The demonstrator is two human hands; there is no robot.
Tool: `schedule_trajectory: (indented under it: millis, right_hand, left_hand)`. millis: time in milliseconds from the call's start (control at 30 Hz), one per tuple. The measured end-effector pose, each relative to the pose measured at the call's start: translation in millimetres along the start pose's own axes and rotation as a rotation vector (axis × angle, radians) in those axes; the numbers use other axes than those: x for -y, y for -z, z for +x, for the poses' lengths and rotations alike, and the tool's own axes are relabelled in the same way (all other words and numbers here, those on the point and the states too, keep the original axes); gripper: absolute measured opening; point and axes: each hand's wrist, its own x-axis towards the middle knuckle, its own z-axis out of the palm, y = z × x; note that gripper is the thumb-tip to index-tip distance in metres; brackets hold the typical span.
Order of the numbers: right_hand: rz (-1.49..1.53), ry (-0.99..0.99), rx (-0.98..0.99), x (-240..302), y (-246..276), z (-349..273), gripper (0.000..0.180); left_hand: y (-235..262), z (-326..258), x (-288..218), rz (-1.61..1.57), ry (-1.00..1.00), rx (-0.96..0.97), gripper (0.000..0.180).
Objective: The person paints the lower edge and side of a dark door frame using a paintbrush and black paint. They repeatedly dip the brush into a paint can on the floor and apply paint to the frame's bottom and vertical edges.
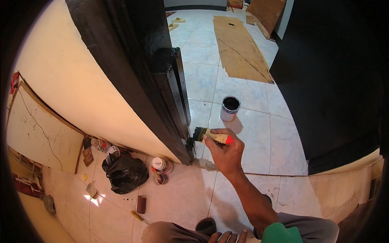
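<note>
My right hand [227,152] grips a paintbrush [217,137] by its pale, red-tipped handle. The dark bristles point left and are at the foot of the black door frame [172,127]; whether they touch it is hard to tell. Just beyond the hand, an open can of black paint [229,108] stands upright on the tiles. At the lower edge, only the fingers of my left hand [229,237] show, slightly apart near my knees with nothing visible in them.
A black door [324,89] stands at the right. Flattened cardboard [241,52] covers floor tiles farther back. On the left are a black plastic bag [125,172], a white-lidded can [159,163], a small jar [160,178], a brown block [141,204] and another brush [137,216].
</note>
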Motion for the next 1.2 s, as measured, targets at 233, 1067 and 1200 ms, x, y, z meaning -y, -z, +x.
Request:
schedule_trajectory:
  millis: [233, 1067, 1200]
  right_hand:
    - [0.072, -0.135, 0.050, 23, -1, -29, 0.022]
    - [0.315, -0.353, -0.057, -14, 1, 12, 0.014]
    - [0.110, -0.249, -0.041, -23, 7, 1, 0.013]
  left_hand:
    - [0, -3, -1, 0.008, 0.019, 0.009, 0.071]
    - [-1, -11, -9, 0.003, -0.015, -0.028, 0.070]
    - [0, -6, -14, 0.021, -0.020, -0.029, 0.070]
